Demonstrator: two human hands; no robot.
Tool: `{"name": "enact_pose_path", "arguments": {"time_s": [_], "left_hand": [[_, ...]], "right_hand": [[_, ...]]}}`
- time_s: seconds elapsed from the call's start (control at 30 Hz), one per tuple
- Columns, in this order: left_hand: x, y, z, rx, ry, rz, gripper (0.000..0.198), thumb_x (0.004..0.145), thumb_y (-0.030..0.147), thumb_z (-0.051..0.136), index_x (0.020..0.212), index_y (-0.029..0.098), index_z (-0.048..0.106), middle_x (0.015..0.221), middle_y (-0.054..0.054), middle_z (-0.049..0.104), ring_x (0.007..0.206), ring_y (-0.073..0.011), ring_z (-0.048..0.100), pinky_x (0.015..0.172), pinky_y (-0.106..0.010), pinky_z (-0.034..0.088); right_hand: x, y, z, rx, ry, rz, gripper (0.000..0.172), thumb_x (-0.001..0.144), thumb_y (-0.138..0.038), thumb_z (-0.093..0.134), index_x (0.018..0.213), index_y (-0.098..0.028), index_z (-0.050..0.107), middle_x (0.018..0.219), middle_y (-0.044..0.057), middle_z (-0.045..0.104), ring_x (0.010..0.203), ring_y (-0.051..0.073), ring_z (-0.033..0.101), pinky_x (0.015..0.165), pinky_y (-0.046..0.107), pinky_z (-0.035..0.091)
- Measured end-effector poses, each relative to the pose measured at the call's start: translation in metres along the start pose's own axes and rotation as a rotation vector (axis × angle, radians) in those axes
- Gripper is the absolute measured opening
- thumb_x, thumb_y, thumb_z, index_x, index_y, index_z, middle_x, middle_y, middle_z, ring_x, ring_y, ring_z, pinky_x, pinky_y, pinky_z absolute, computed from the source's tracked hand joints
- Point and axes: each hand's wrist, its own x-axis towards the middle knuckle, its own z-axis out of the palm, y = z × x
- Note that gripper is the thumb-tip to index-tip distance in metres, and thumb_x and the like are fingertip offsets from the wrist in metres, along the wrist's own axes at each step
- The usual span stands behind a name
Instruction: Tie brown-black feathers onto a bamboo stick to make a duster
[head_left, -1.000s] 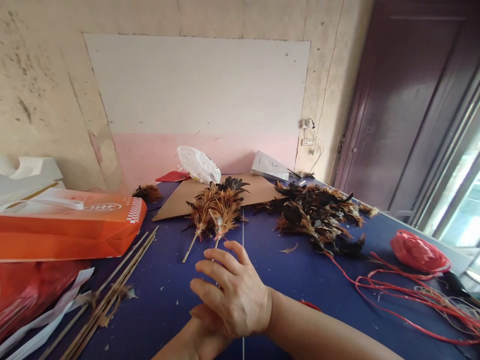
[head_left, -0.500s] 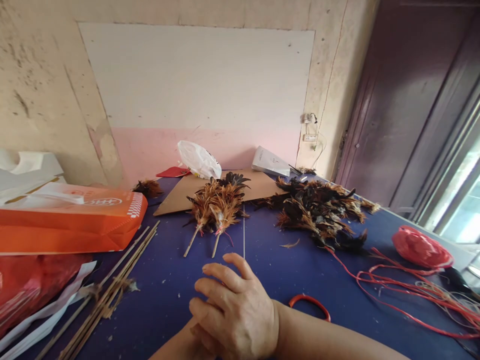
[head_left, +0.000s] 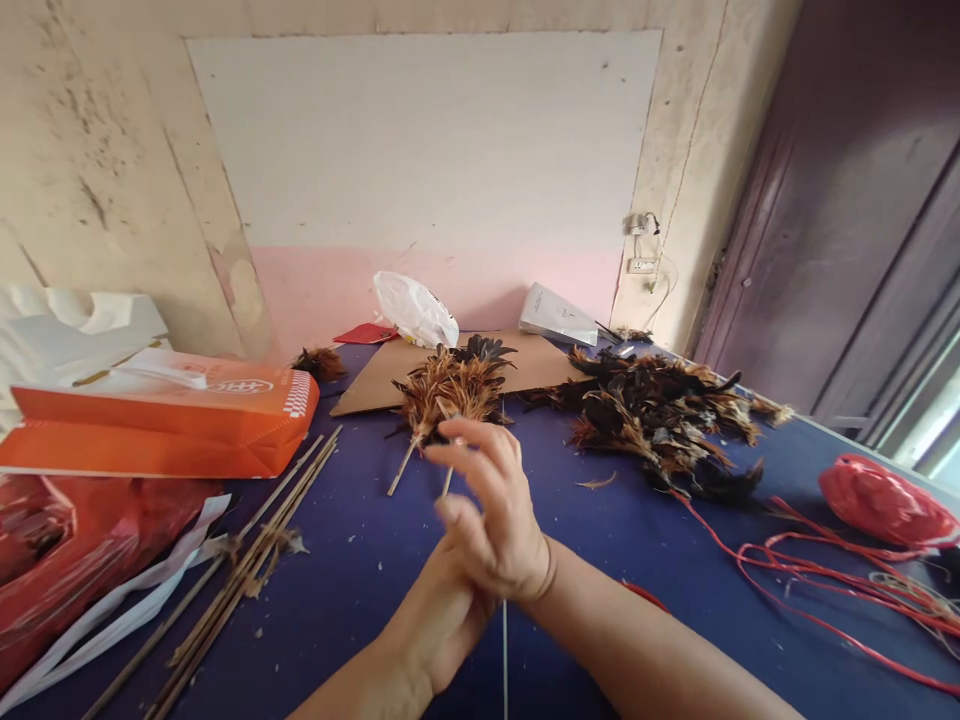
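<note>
My right hand (head_left: pixel 499 510) is raised over the table with its fingers apart, holding nothing. Under its palm and wrist presses my left hand (head_left: pixel 446 600); its fingers are mostly hidden there. Just beyond the hands lie two bundles of brown and black feathers tied on thin sticks, the left feather bundle (head_left: pixel 420 395) and the right feather bundle (head_left: pixel 480 380). The right hand covers part of the right bundle and its stick. A red scissor-like handle (head_left: pixel 643 596) shows partly behind my right forearm.
Loose feathers (head_left: pixel 660 420) are heaped at right, near red plastic string (head_left: pixel 787 590) and its ball (head_left: pixel 885 500). At left lie thin sticks (head_left: pixel 247 570), an orange bag (head_left: pixel 165 430) and red plastic (head_left: pixel 97 570). Cardboard (head_left: pixel 367 385), a white bag (head_left: pixel 416 312) and a box (head_left: pixel 555 318) sit behind.
My hands have risen and turned over against each other; more of the left hand shows. The right hand now overlaps the right bundle's stick. The view has shifted slightly left.
</note>
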Motion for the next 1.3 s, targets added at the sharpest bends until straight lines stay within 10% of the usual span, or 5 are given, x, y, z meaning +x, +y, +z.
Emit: {"name": "enact_pose_path", "arguments": {"time_s": [0.23, 0.5, 0.93, 1.1, 1.3], "left_hand": [[-0.002, 0.009, 0.006, 0.237, 0.017, 0.453, 0.035, 0.081, 0.026, 0.055, 0.115, 0.020, 0.050, 0.120, -0.010, 0.049, 0.108, -0.0217, 0.049, 0.091, -0.035, 0.042], [-0.040, -0.013, 0.023, 0.636, -0.187, 0.795, 0.060, 0.080, 0.006, 0.044, 0.135, 0.023, 0.028, 0.130, -0.016, 0.039, 0.121, -0.0289, 0.040, 0.093, -0.043, 0.043], [-0.046, -0.002, 0.047, 0.525, -0.160, 0.590, 0.050, 0.071, 0.008, 0.056, 0.119, 0.019, 0.045, 0.118, -0.013, 0.049, 0.110, -0.0258, 0.048, 0.094, -0.039, 0.044], [-0.041, 0.004, 0.038, 0.444, -0.023, 0.592, 0.060, 0.073, 0.009, 0.053, 0.129, 0.013, 0.033, 0.132, -0.018, 0.037, 0.112, -0.0257, 0.047, 0.091, -0.038, 0.045], [-0.053, 0.052, -0.018, 0.691, -0.442, 0.613, 0.011, 0.077, 0.018, 0.057, 0.081, 0.017, 0.067, 0.081, -0.006, 0.067, 0.080, -0.0171, 0.061, 0.081, -0.027, 0.046]], "right_hand": [[0.033, 0.050, 0.002, 0.847, 0.431, 1.074, 0.054, 0.081, -0.061, 0.009, 0.083, -0.023, 0.047, 0.095, 0.010, 0.054, 0.094, 0.020, 0.059, 0.074, 0.038, 0.049], [0.031, 0.054, -0.010, 0.935, 0.583, 1.092, 0.045, 0.081, -0.059, 0.014, 0.087, -0.023, 0.040, 0.093, 0.008, 0.052, 0.090, 0.017, 0.060, 0.071, 0.034, 0.050], [0.029, 0.065, -0.025, 0.769, 0.763, 1.153, 0.030, 0.086, -0.042, 0.024, 0.096, -0.023, 0.045, 0.099, 0.006, 0.053, 0.092, 0.013, 0.058, 0.064, 0.025, 0.047], [0.030, 0.056, -0.014, 0.771, 0.763, 1.190, 0.030, 0.086, -0.042, 0.031, 0.092, -0.023, 0.052, 0.100, 0.005, 0.055, 0.092, 0.014, 0.058, 0.062, 0.025, 0.044], [0.008, 0.058, -0.023, 0.569, 0.588, 1.163, 0.023, 0.080, -0.036, 0.037, 0.087, -0.022, 0.054, 0.096, 0.005, 0.057, 0.085, 0.015, 0.060, 0.062, 0.028, 0.046]]}}
